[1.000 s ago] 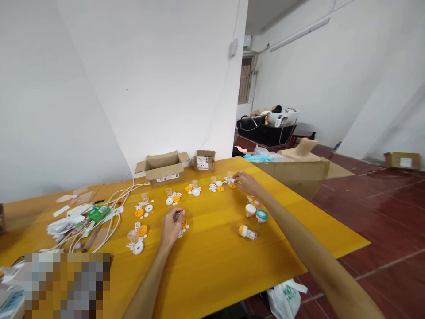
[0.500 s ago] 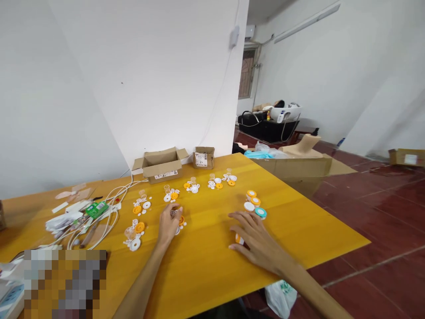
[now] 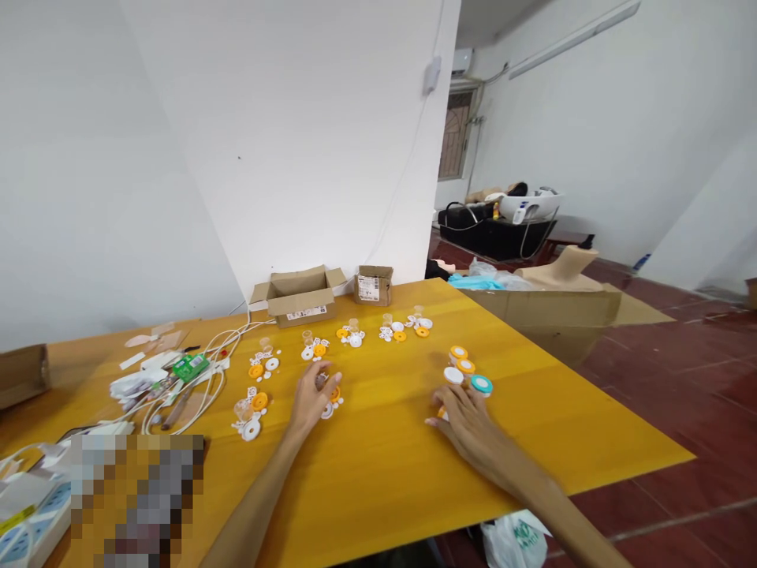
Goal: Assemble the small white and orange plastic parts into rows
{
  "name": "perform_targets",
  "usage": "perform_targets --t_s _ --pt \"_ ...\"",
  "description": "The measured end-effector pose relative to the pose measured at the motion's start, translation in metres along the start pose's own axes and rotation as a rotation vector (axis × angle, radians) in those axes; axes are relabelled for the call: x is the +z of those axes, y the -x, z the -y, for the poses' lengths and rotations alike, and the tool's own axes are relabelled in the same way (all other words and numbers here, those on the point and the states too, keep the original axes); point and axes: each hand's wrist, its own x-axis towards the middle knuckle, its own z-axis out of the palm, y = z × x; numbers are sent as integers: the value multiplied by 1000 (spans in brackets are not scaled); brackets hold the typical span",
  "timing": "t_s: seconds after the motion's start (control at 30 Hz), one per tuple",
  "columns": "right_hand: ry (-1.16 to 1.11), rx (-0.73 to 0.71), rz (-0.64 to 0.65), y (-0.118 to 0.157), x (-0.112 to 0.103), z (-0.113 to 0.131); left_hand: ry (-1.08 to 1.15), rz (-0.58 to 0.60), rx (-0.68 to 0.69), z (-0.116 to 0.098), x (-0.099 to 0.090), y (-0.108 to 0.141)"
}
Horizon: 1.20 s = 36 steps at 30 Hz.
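Observation:
On the table's right side, my right hand has its fingers and thumb closed round a small orange-lidded jar, mostly hidden under them. Just beyond it are a white-lidded jar, a teal-lidded jar and two orange-lidded jars. My left hand is loosely curved, fingers apart, beside a cluster of small parts. An orange ring and a white disc show past its fingers, and a patterned white piece shows in the gap between finger and thumb.
Several similar part clusters, each with a clear cup, curve across the yellow table. An open cardboard box and a smaller box stand by the wall. Cables, a green packet and a power strip lie left.
My right hand has drawn its spread fingers in round the orange-lidded jar. My left hand stays by its parts cluster. The view has turned slightly left.

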Motion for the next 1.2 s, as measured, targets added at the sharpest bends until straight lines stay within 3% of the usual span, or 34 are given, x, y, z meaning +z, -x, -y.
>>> perform_targets --t_s 0.2,0.37,0.7,0.87,1.03,1.2 --pt "-119 -32 -110 0 0 -4 -86 168 94 12 -17 8" --pt "-165 11 -218 0 -3 -4 -232 307 165 21 -16 14" --pt "-190 10 -182 16 -3 -12 -303 330 196 16 -9 16" --pt "-128 -5 -279 18 -8 -23 -280 358 221 11 -4 14" --pt "-311 196 -318 -15 -28 -55 -241 392 236 6 5 8" --pt "-686 434 -140 -53 -42 -77 -214 422 263 3 18 0"
